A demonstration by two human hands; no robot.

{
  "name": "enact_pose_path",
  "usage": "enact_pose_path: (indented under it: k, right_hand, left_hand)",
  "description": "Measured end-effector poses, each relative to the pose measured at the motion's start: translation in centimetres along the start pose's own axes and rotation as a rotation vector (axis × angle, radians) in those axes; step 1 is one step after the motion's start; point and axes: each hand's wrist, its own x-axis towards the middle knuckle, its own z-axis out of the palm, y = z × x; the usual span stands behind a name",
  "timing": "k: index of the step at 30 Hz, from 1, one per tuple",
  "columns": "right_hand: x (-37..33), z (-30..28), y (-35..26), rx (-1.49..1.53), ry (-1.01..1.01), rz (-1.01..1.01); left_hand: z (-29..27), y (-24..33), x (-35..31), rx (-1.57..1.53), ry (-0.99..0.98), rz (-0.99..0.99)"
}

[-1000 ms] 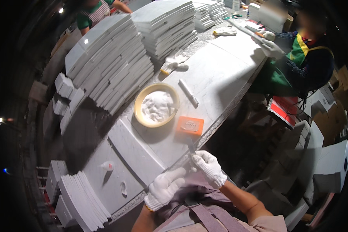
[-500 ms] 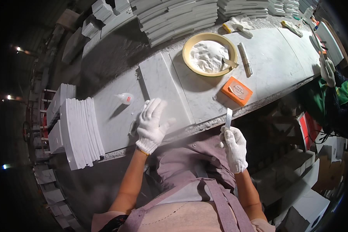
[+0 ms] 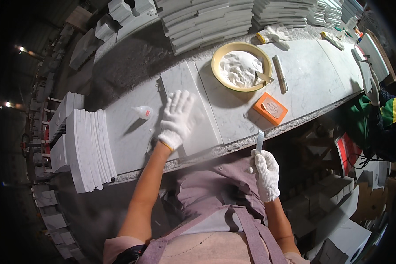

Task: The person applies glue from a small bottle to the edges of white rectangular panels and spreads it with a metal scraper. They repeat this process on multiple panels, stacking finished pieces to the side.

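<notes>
My left hand [image 3: 177,119], in a white knit glove, lies flat with its fingers stretched out over a white marble tile [image 3: 179,80]. Slight blur softens its edge. This tile rests on larger marble slabs covering the bench. In my right hand [image 3: 267,174], also gloved, a small putty knife [image 3: 260,141] is gripped with its flat metal blade pointing up, just off the bench's front edge. Beyond that hand sits an orange box [image 3: 270,108]. A yellow-rimmed bowl [image 3: 216,66] holds white powder, and a second flat blade [image 3: 264,77] leans in it.
Left of the tile stands a small squeeze bottle [image 3: 142,112]. Upright tiles [image 3: 90,147] line the bench's left end. Tall tile stacks [image 3: 207,22] rise at the back. A marker [image 3: 280,72] and spare gloves [image 3: 275,36] lie right of the bowl.
My left hand has slid away from me over the tile, its fingers now pointing more straight ahead. My right hand keeps its hold on the putty knife, nearly still. The view has shifted slightly.
</notes>
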Motion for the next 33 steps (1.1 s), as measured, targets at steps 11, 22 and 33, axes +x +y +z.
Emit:
enact_pose_path:
  k: [11, 22, 33]
  right_hand:
    - [1.2, -0.2, -0.7, -0.030, -0.050, -0.072]
    - [2.2, 0.3, -3.4, -0.047, -0.096, -0.118]
    - [3.2, 1.7, -4.5, 0.020, -0.110, -0.117]
  left_hand:
    - [0.3, -1.2, -1.3, -0.238, -0.186, -0.073]
    - [-4.6, 4.4, 1.5, 0.130, -0.655, 0.187]
    - [-6.8, 4.3, 5.1, 0.244, -1.078, 0.269]
